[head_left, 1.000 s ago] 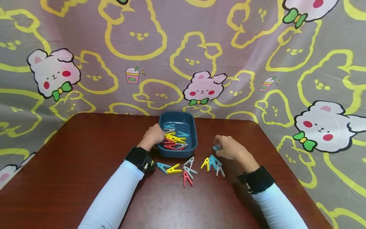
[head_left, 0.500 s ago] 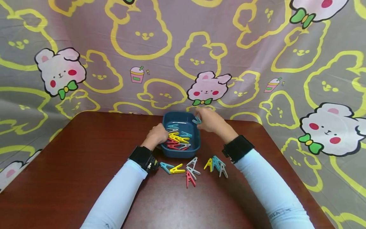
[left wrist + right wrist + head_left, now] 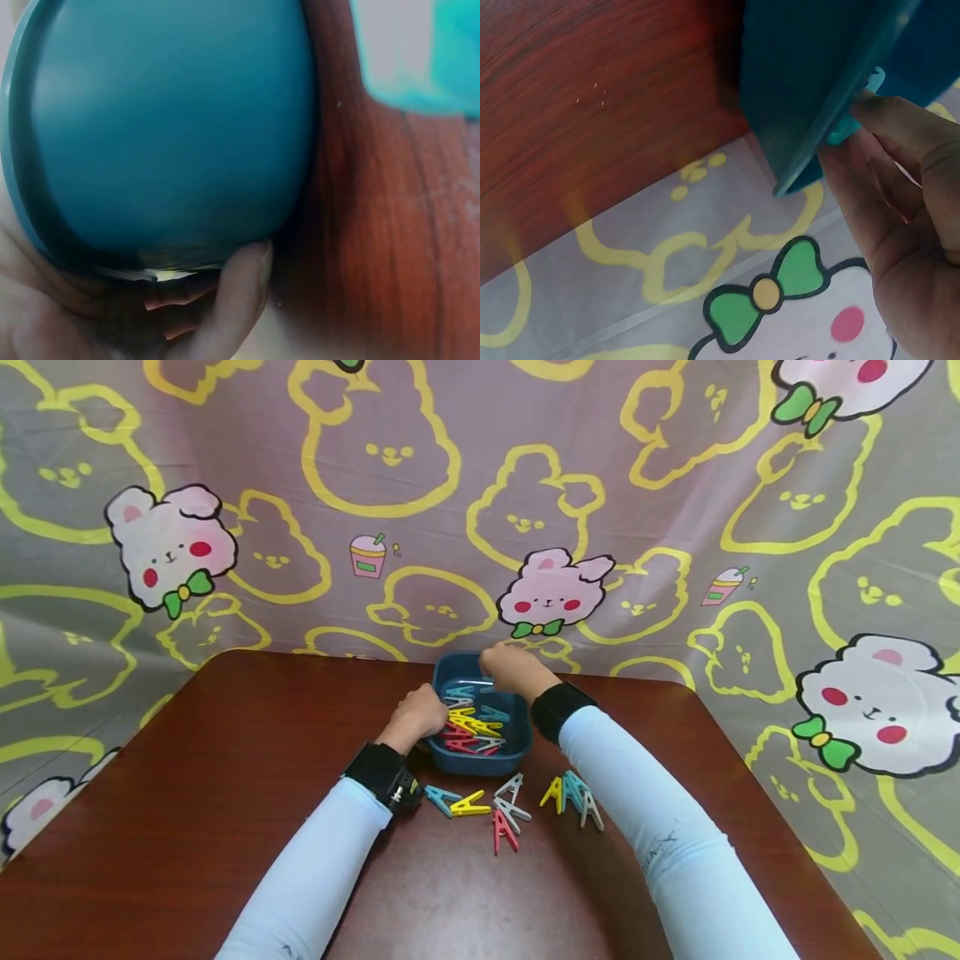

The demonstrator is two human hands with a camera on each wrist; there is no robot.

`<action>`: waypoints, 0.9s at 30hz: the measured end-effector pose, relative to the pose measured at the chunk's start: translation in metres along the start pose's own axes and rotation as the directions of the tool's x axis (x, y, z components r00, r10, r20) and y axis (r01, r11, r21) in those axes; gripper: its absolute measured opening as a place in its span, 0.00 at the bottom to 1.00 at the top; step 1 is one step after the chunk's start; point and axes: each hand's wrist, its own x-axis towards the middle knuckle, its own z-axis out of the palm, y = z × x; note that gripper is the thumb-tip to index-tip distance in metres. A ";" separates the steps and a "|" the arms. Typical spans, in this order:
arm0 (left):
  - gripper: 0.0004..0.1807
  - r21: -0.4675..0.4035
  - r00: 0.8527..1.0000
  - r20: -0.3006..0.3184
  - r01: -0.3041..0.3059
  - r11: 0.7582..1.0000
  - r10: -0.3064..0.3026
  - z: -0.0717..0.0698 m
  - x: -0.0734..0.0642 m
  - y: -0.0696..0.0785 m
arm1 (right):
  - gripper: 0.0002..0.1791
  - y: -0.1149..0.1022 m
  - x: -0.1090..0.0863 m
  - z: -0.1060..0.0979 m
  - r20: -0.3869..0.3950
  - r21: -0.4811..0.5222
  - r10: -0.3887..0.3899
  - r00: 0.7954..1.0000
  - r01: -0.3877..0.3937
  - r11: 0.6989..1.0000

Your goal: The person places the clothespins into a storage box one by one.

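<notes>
A dark blue plastic basin (image 3: 480, 766) stands at the back middle of the table, with blue, grey, yellow and red clothespins (image 3: 480, 727) lying in it. My left hand (image 3: 420, 714) holds its left side; in the left wrist view the thumb (image 3: 244, 289) presses the outer wall and the other fingers are partly hidden beneath. Over the far right corner of the basin is my right hand (image 3: 517, 670). It pinches a light blue clothespin (image 3: 845, 127) just inside the rim, as the right wrist view shows.
In front of the basin lie a blue clothespin (image 3: 442, 799), a yellow one (image 3: 470, 805), two grey ones and a red one (image 3: 504, 832). A second cluster, yellow, blue and grey (image 3: 591, 811), lies to the right, near the right sleeve. A patterned curtain (image 3: 420, 460) hangs behind the table.
My right hand has carried the light blue clothespin from the table right of the basin up and left to the basin's far right corner. My left hand keeps its hold on the basin.
</notes>
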 end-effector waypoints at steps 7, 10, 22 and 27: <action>0.31 -0.017 0.999 0.034 0.011 1.000 -0.011 0.007 0.022 -0.009 | 0.16 -0.007 0.007 0.006 0.106 0.007 0.028 0.994 -0.029 1.000; 0.31 -0.011 1.000 0.025 0.017 1.000 -0.017 0.006 0.016 -0.006 | 0.16 -0.008 0.010 0.010 0.124 0.017 0.038 0.992 -0.040 0.999; 0.30 -0.037 0.999 0.014 0.029 0.999 -0.029 -0.008 -0.021 0.010 | 0.16 -0.010 0.016 0.016 0.162 0.059 0.019 0.987 -0.029 0.998; 0.31 -0.063 1.000 0.009 0.028 0.998 -0.027 -0.015 -0.043 0.018 | 0.16 -0.009 0.014 0.019 0.157 0.063 0.012 0.988 -0.022 0.998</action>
